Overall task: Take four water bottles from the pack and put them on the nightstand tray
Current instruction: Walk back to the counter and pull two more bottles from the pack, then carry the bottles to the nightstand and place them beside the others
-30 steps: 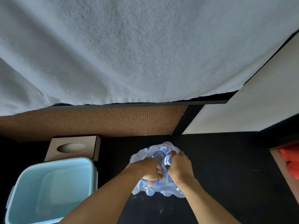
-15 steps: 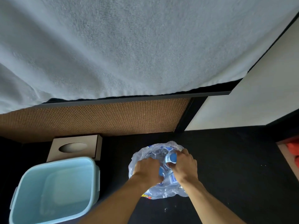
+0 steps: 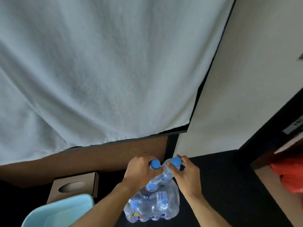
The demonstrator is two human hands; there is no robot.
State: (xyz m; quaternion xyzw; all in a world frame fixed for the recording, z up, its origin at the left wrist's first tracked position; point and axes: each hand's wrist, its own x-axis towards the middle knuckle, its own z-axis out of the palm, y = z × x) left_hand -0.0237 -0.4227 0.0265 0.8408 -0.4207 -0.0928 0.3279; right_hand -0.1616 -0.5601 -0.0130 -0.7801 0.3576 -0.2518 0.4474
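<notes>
Head view: dark floor, white bedspread.

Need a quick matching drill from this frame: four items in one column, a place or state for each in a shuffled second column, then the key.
Items
1. bottle pack
2. tissue box
3. bin
4. left bottle

Place or state
A. light blue, at the bottom left corner
B. lifted clear, held near its blue cap by the left hand
C. on the dark floor, plastic wrap torn open
D. brown, oval slot on top, just behind the bin

Pairs: 1-C, 2-D, 3-A, 4-B
</notes>
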